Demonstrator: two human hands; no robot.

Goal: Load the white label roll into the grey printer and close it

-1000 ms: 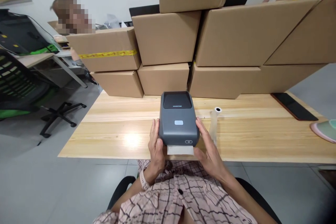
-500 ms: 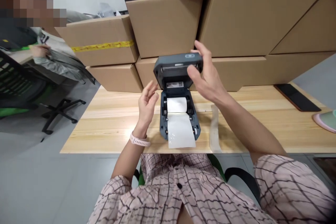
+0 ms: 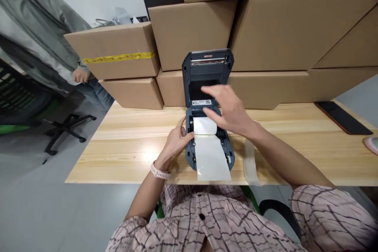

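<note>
A dark grey label printer (image 3: 189, 157) stands on the wooden table with its lid (image 3: 187, 75) raised and tilted back. Inside lies a roll of white labels (image 3: 204, 126), its strip (image 3: 212, 161) running forward over the printer's front edge. My left hand (image 3: 175, 141) grips the printer's left side, thumb on the rim and fingers along the outer wall. Above the roll hovers my right hand (image 3: 228, 110), open with thumb and fingers apart, holding nothing. It hides part of the lid's inside and the printer's right side.
Cardboard boxes (image 3: 271, 33) are stacked behind the printer. A loose pale strip (image 3: 251, 163) lies right of it, hanging over the table's (image 3: 118, 153) front edge. Farther right is a black phone (image 3: 342, 118). At left are another person (image 3: 81, 75) and an office chair (image 3: 63, 130).
The lid has swung further up and back. My right hand has let go of it and dropped over the label roll. My left hand has come down onto the printer's left side.
</note>
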